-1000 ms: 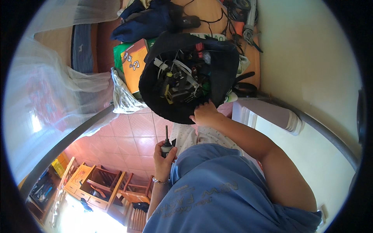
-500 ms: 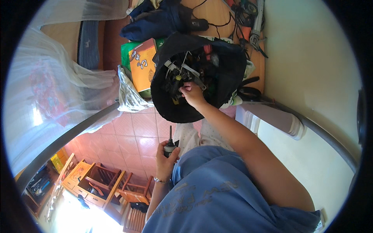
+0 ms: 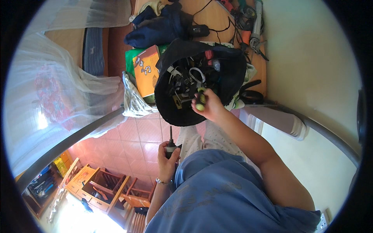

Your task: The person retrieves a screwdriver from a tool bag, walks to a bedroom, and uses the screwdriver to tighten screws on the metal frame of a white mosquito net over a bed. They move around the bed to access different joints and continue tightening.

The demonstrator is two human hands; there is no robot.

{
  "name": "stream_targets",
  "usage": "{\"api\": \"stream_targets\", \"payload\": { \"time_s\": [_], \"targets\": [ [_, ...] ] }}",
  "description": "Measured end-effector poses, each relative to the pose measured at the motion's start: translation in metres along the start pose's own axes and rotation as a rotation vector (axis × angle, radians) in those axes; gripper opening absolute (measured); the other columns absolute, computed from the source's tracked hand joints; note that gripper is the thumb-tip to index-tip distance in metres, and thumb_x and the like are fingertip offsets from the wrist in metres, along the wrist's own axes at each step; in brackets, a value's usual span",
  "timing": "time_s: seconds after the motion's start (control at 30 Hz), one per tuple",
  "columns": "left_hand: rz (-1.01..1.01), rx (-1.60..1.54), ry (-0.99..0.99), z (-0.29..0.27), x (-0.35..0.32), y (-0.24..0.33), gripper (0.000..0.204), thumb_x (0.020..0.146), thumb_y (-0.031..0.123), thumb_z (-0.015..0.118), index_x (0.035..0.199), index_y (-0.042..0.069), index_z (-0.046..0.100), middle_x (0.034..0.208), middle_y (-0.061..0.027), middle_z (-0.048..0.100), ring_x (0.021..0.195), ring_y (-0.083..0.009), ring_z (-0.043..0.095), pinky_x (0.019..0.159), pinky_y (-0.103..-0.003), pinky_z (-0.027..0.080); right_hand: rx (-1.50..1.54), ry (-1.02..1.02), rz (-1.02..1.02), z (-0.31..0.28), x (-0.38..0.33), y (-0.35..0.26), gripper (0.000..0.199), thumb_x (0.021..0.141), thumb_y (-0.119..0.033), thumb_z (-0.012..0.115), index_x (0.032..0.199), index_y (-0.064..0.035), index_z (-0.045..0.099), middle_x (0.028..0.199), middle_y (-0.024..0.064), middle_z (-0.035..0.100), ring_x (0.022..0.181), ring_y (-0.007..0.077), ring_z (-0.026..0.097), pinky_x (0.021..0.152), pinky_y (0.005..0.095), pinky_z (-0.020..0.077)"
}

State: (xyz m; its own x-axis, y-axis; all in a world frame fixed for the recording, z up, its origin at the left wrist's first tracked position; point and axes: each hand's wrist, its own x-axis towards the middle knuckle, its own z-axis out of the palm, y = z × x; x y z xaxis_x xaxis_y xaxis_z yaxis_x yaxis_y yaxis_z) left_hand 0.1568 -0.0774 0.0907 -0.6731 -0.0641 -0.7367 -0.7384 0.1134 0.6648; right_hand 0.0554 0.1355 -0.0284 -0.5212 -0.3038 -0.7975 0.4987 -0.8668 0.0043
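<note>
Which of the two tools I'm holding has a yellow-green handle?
The yellow-green tool in your right hand, held at the black bag; the rod-tipped tool in your left hand shows only grey and black.

A navy cloth (image 3: 157, 34) lay bunched on a wooden table (image 3: 258, 73), near an orange book (image 3: 146, 77) that rested over something green (image 3: 129, 62). A coiled dark cord (image 3: 244, 24) lay by the pale wall (image 3: 307, 58). Sheer white netting (image 3: 29, 101) hung at the left. Below it, a wooden desk (image 3: 80, 178) and a chair (image 3: 138, 200) stood beyond the pink tiled floor (image 3: 134, 130); a socket (image 3: 323, 222) showed at lower right.
</note>
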Motion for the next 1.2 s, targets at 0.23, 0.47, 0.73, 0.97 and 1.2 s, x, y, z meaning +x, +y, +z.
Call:
{"api": "stream_targets", "payload": {
  "time_s": [0.23, 0.47, 0.73, 0.97, 1.2],
  "targets": [
    [0.375, 0.430, -0.097, 0.032, 0.070, 0.017, 0.040, 0.080, 0.013, 0.067, 0.113, 0.003, 0.048, 0.090, -0.0103, 0.060, 0.073, -0.0189, 0.059, 0.067, -0.030, 0.049, -0.167, -0.095, 0.244, -0.048, -0.127, -0.013, 0.037, 0.086, -0.033, 0.037, 0.103, -0.0027, 0.051, 0.068, 0.0076, 0.053, 0.050, 0.0168, 0.051, 0.042, 0.0280, 0.0407],
    [0.435, 0.940, -0.135, 0.082, 0.161, 0.022, 0.056, 0.075, 0.024, 0.070, 0.123, 0.005, 0.047, 0.105, -0.0176, 0.060, 0.094, -0.0273, 0.060, 0.078, -0.032, 0.047, -0.286, -0.045, 0.048, -0.069, -0.158, 0.019, 0.038, 0.089, -0.033, 0.033, 0.105, -0.0015, 0.047, 0.067, 0.0083, 0.054, 0.048, 0.0175, 0.052, 0.041, 0.0295, 0.0404],
    [0.493, 0.465, -0.187, 0.080, 0.145, 0.009, 0.051, 0.080, 0.015, 0.066, 0.124, -0.003, 0.047, 0.112, -0.0123, 0.059, 0.095, -0.0192, 0.060, 0.077, -0.027, 0.048, -0.429, -0.097, -0.150, -0.084, -0.178, 0.045, 0.037, 0.090, -0.030, 0.029, 0.106, -0.0014, 0.049, 0.061, 0.0085, 0.053, 0.045, 0.0157, 0.050, 0.040, 0.0280, 0.0406],
    [-0.036, -0.079, -0.670, 0.047, 0.053, 0.017, 0.047, 0.096, 0.035, 0.043, 0.129, 0.002, 0.042, 0.119, -0.0136, 0.057, 0.092, -0.0193, 0.061, 0.081, -0.031, 0.048, -0.523, -0.165, -0.325, -0.071, -0.202, 0.099, 0.037, 0.088, -0.022, 0.031, 0.108, 0.0016, 0.052, 0.068, 0.0091, 0.055, 0.048, 0.0152, 0.053, 0.046, 0.0268, 0.0441],
    [-0.086, -0.283, -0.728, 0.007, 0.019, 0.013, 0.040, 0.097, 0.037, 0.041, 0.127, 0.011, 0.044, 0.116, -0.0115, 0.059, 0.084, -0.0167, 0.062, 0.075, -0.030, 0.051, -0.519, -0.015, -0.412, -0.054, -0.231, 0.197, 0.038, 0.089, -0.021, 0.035, 0.112, 0.0023, 0.054, 0.069, 0.0068, 0.054, 0.053, 0.0131, 0.051, 0.051, 0.0241, 0.0423]
  ]
}}
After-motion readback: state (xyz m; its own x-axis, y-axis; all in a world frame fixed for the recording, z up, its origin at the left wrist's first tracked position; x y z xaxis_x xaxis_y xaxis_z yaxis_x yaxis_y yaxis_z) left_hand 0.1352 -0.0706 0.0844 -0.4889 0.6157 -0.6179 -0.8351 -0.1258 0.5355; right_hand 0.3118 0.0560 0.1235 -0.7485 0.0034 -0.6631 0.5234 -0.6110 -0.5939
